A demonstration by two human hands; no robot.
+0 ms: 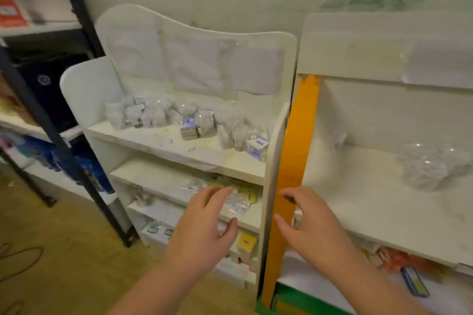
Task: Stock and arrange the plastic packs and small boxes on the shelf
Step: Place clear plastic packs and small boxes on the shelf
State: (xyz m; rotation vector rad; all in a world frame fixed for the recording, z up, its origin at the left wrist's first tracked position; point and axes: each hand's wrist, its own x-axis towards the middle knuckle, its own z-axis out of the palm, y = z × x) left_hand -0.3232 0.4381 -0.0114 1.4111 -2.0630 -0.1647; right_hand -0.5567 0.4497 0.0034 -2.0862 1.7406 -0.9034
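A white shelf unit (179, 151) holds several clear plastic packs (143, 114) and small boxes (189, 130) on its top board; a white-and-blue box (256, 147) stands at the right end. On the second board lie flat packs with yellow labels (243, 193). My left hand (207, 227) hovers in front of that second board, fingers apart, holding nothing. Lower down sits a yellow box (246, 242). My right hand (309, 222) is spread open before the orange post (294, 161), holding nothing.
A second white shelf (371, 202) at right carries crumpled clear packs (425, 166); orange and blue goods lie beneath. A dark metal rack (51, 125) with blue items stands at left. Wooden floor with cables lies lower left.
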